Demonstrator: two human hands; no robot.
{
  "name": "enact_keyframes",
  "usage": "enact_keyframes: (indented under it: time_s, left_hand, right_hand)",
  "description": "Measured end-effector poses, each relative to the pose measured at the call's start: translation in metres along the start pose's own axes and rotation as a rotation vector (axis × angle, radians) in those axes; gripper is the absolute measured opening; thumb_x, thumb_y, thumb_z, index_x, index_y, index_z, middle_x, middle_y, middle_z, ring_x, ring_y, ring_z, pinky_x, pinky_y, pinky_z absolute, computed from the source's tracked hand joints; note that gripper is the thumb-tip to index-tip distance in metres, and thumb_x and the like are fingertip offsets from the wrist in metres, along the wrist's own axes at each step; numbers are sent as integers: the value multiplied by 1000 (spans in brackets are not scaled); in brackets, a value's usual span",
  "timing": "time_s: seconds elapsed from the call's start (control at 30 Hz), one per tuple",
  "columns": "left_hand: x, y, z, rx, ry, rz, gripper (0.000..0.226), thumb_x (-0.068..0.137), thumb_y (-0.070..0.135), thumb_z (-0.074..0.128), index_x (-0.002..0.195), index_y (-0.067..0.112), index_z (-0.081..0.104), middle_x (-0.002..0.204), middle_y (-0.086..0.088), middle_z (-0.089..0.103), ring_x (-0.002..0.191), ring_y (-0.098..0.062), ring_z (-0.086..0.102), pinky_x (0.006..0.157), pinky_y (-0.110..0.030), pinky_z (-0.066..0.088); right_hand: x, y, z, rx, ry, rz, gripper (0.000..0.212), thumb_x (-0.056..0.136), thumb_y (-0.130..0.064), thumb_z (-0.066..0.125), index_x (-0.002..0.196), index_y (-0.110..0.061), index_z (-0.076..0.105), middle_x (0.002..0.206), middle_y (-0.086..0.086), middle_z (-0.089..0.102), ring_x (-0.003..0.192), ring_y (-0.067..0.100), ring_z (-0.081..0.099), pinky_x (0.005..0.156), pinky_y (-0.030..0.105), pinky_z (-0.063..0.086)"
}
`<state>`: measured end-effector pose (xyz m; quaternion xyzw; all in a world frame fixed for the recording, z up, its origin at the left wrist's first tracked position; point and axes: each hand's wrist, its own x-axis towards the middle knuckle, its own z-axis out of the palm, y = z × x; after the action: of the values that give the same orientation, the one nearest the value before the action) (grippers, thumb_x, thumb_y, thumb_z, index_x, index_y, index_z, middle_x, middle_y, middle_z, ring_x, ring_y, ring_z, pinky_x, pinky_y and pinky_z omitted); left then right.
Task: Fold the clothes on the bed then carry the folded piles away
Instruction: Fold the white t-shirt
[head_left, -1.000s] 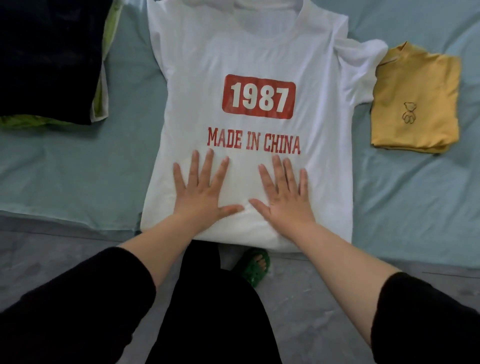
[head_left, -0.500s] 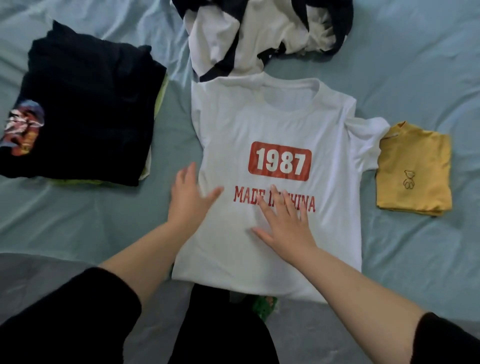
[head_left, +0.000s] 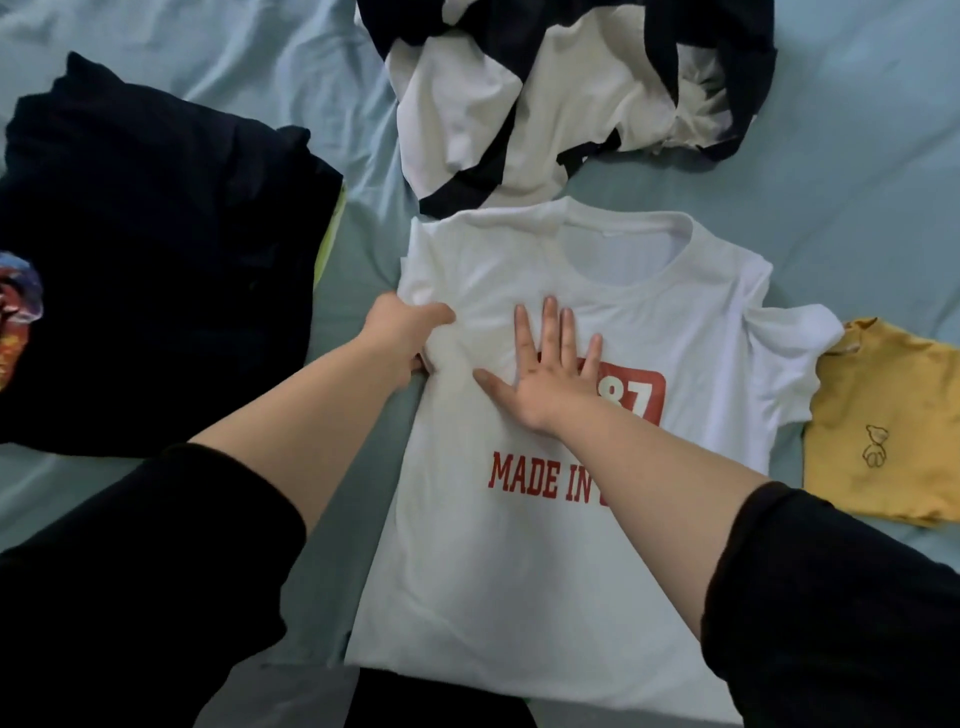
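Currently I see the white T-shirt (head_left: 597, 545) spread flat on the bed (head_left: 857, 156). My left hand (head_left: 402, 340) grips its left edge; my right hand (head_left: 550, 379) lies flat, fingers released, on its chest print.

White printed T-shirt (head_left: 545, 545) lies flat, chest up, between a folded dark pile (head_left: 156, 260) and yellow top (head_left: 883, 431), seemingly folded.

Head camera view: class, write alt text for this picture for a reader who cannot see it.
A person's left hand grips the left edge of a white T-shirt spread on a bed, while the right hand presses flat on its chest print. A dark folded pile lies to the left, a folded yellow top to the right, and a crumpled black-and-white garment beyond.
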<state>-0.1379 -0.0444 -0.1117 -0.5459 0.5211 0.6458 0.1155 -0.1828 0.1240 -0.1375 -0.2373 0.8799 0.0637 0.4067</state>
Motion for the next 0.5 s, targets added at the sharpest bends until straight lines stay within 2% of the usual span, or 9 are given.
enact_keyframes:
  time_s: [0.07,0.13,0.33,0.43,0.5]
  left_hand:
    - [-1,3,-3,6,-155,-73,17,80,2,64,97,7,62,90,-12,70,70,-23,72,61,-35,59]
    - [-2,4,-1,6,-202,-106,12,82,0,60,92,7,63,86,-13,71,68,-24,72,59,-33,58]
    - [-5,11,-9,-125,-270,-50,16,87,23,69,99,14,66,87,-4,76,78,-20,74,61,-34,59]
    - [-6,20,-23,-80,-102,95,8,87,28,67,94,24,64,92,0,75,83,-18,72,69,-33,59]
    - [-7,26,-35,82,81,312,6,86,30,64,90,30,59,94,7,68,86,-10,66,75,-29,54]
  right_hand:
    - [6,2,1,13,-41,-5,90,78,-84,7,125,-33,-50,129,1,-61,133,24,-46,103,55,-30]
    - [8,2,0,25,-55,-15,88,76,-85,6,118,-36,-54,121,-2,-65,132,24,-47,101,55,-32]
    - [9,1,-2,33,-96,-9,86,77,-84,5,111,-36,-58,120,-2,-68,123,22,-55,102,56,-33]
    - [7,0,-4,37,-110,-13,86,78,-83,6,113,-35,-57,121,-1,-67,123,22,-55,102,56,-33]
    - [6,-1,-5,34,-118,-15,87,79,-83,6,115,-35,-56,123,0,-66,123,22,-55,102,56,-33]
